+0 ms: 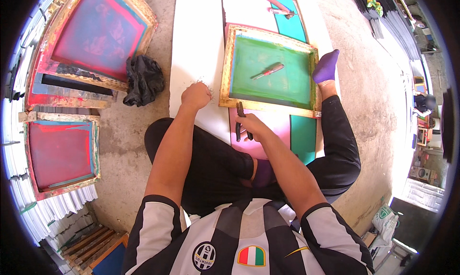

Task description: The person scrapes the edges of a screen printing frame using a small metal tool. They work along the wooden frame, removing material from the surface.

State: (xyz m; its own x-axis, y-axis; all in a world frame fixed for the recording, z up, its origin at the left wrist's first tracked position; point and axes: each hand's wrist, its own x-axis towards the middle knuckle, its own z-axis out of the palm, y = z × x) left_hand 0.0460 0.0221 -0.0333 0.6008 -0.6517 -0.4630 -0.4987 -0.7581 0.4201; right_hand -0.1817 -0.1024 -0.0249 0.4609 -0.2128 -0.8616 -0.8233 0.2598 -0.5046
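My right hand [257,127] is wrapped round a pair of dark pliers [240,110], jaws pointing away from me at the near edge of a wooden screen frame [227,66]. Green mesh [249,54] is stretched across that frame, and a screwdriver [270,70] with a reddish handle lies on it. To the left of the frame, my left hand [195,96] rests closed on a white board [189,45]; whatever its fingers hold is hidden. Tiny loose bits [201,79] are scattered just beyond it. A hammer [273,0] with a red handle lies at the far end.
My purple-socked foot [327,66] braces the frame's right side. At the left, more screen frames [98,33] [62,152] lean on stacked sheets [72,200], beside a crumpled black plastic bag [143,81]. Pink and teal panels [303,136] lie beneath the green frame. Another person [424,105] is at the far right.
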